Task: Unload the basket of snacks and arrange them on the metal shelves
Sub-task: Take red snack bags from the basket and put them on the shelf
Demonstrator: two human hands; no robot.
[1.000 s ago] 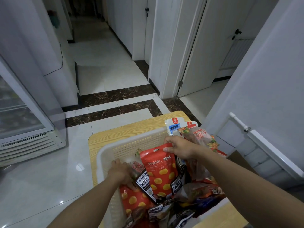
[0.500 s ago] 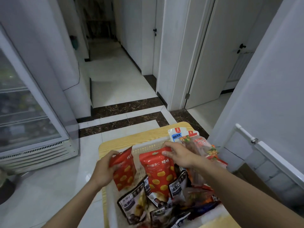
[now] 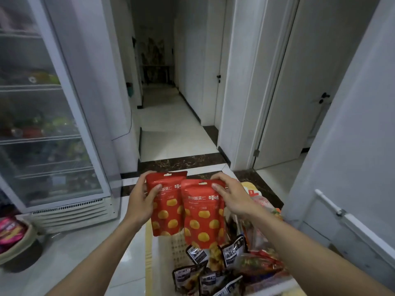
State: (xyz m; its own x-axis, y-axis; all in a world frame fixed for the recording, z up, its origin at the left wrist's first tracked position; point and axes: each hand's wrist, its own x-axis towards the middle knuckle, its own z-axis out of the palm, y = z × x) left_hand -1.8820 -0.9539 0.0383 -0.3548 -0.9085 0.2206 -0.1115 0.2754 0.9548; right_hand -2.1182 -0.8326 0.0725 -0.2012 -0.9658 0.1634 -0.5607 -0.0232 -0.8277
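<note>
Two red snack pouches with yellow chestnut prints hang upright above the basket. My left hand grips the left red pouch by its upper left edge. My right hand grips the right red pouch by its upper right corner; this pouch overlaps the other in front. Below them the white plastic basket holds several dark chestnut packs and other colourful snack bags. No metal shelves are in view.
The basket sits on a light wooden table. A glass-door fridge stands at the left, with a round basket of pink packets on the floor beside it. A hallway runs ahead; a white wall and radiator close the right side.
Both hands have risen out of the basket, each lifting a red pouch. The left hand's pouch came up from inside the basket and now stands upright beside the right one. The view tilted upward.
</note>
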